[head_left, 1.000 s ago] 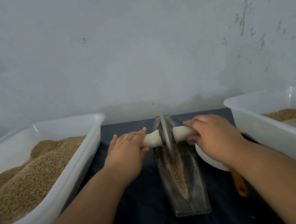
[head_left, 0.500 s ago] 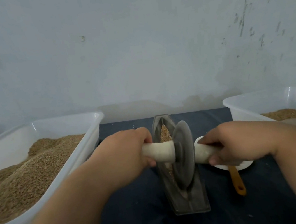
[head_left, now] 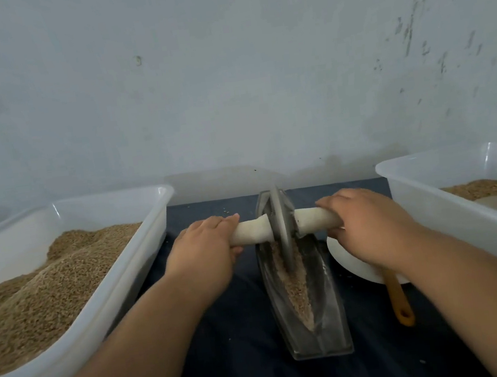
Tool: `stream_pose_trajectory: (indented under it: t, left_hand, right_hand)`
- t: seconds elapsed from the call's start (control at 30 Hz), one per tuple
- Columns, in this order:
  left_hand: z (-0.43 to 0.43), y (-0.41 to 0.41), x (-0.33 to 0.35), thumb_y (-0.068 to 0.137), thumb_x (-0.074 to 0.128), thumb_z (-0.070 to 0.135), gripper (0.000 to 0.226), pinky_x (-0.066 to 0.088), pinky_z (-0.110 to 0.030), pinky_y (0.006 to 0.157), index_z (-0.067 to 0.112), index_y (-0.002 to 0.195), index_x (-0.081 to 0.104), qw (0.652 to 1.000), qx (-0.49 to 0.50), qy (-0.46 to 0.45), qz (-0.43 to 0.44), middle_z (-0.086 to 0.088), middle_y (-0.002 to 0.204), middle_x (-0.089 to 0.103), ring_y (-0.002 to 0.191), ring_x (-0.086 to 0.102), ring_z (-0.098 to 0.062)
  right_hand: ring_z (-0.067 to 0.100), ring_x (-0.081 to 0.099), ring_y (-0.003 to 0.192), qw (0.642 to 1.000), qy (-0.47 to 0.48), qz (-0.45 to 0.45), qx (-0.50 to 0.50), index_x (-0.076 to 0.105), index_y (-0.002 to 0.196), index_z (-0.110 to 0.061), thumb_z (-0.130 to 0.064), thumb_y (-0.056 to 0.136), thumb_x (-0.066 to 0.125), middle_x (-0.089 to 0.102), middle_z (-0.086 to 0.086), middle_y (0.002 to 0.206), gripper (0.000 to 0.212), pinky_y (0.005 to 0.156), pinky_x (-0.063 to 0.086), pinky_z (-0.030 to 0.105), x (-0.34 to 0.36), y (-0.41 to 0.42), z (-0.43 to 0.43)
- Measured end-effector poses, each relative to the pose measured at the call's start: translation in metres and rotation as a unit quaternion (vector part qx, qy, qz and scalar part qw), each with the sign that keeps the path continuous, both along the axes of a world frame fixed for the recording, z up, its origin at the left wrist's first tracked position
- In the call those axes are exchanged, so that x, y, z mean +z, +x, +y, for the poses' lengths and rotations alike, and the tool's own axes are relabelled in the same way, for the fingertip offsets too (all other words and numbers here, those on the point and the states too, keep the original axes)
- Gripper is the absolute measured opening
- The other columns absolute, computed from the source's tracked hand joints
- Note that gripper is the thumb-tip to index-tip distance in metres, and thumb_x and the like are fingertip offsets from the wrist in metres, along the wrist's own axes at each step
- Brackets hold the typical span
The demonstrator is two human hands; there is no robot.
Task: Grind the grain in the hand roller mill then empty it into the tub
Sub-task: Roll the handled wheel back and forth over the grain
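Observation:
A boat-shaped metal mill trough (head_left: 327,314) lies lengthwise on the dark cloth, with brown grain (head_left: 295,286) along its groove. A grey metal roller wheel (head_left: 281,228) stands edge-on in the far half of the trough. A pale wooden handle (head_left: 253,231) runs through the wheel to both sides. My left hand (head_left: 205,251) grips the left end of the handle. My right hand (head_left: 369,226) grips the right end. A white tub (head_left: 426,206) with ground grain stands at the right.
A big white tub (head_left: 125,268) heaped with whole grain fills the left side. A white scoop (head_left: 350,265) with an orange handle (head_left: 398,301) lies between the trough and the right tub, partly under my right forearm. A pale wall rises close behind.
The wheel rolled toward me to the near part of the trough, then back out to its far half. Both hands kept their grip on the handle throughout.

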State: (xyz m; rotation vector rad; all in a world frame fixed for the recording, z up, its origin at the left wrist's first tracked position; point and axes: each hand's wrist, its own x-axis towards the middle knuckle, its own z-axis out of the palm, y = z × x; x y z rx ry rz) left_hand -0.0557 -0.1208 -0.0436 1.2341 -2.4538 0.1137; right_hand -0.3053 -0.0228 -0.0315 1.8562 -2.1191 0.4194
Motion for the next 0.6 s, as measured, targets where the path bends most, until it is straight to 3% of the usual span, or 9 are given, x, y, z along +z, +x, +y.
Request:
stream_pose_trajectory:
  t: [0.07, 0.17, 0.33, 0.5, 0.6]
  left_hand:
    - [0.013, 0.004, 0.015, 0.093, 0.059, 0.039, 0.041, 0.043, -0.037, 0.100, 0.036, 0.133, 0.049, 0.999, -0.004, 0.014, -0.035, 0.010, 0.123, 0.055, 0.114, 0.050, -0.016]
    - [0.037, 0.009, 0.039, 0.089, 0.062, 0.041, 0.028, 0.049, -0.037, 0.089, 0.035, 0.115, 0.056, 0.991, -0.009, 0.022, -0.135, 0.009, 0.110, 0.054, 0.103, 0.055, -0.016]
    - [0.066, 0.023, 0.064, 0.090, 0.057, 0.051, 0.027, 0.047, -0.031, 0.085, 0.039, 0.115, 0.057, 0.968, -0.039, 0.007, -0.247, 0.011, 0.109, 0.052, 0.099, 0.056, -0.010]
    - [0.051, 0.025, 0.055, 0.094, 0.052, 0.050, 0.039, 0.047, -0.035, 0.092, 0.041, 0.132, 0.049, 0.979, -0.058, 0.024, -0.193, 0.013, 0.117, 0.053, 0.108, 0.055, -0.011]
    - [0.027, 0.009, 0.029, 0.100, 0.044, 0.043, 0.050, 0.041, -0.037, 0.101, 0.036, 0.148, 0.033, 0.994, -0.044, -0.018, -0.098, 0.009, 0.134, 0.052, 0.121, 0.050, -0.017]
  right_hand:
    - [0.011, 0.055, 0.102, 0.998, 0.062, -0.013, 0.015, 0.056, 0.126, -0.044, -0.043, 0.087, 0.068, 0.058, -0.016, 0.111, 0.040, 0.085, 0.046, 0.031, 0.016, 0.004, 0.014]
    - [0.002, 0.057, 0.089, 0.983, 0.174, -0.035, 0.048, 0.060, 0.112, -0.048, -0.049, 0.083, 0.070, 0.061, -0.018, 0.097, 0.031, 0.080, 0.050, 0.031, 0.039, 0.008, 0.035]
    - [-0.004, 0.059, 0.089, 0.957, 0.261, -0.063, 0.107, 0.060, 0.115, -0.048, -0.060, 0.087, 0.060, 0.065, -0.023, 0.098, 0.030, 0.084, 0.051, 0.030, 0.063, 0.006, 0.059]
    - [-0.002, 0.059, 0.087, 0.958, 0.252, -0.098, 0.095, 0.060, 0.116, -0.050, -0.051, 0.092, 0.060, 0.065, -0.023, 0.094, 0.024, 0.078, 0.048, 0.026, 0.049, -0.003, 0.046]
    - [0.008, 0.059, 0.104, 0.979, 0.184, -0.085, 0.039, 0.054, 0.133, -0.044, -0.045, 0.095, 0.060, 0.064, -0.015, 0.115, 0.038, 0.085, 0.046, 0.030, 0.025, -0.007, 0.022]
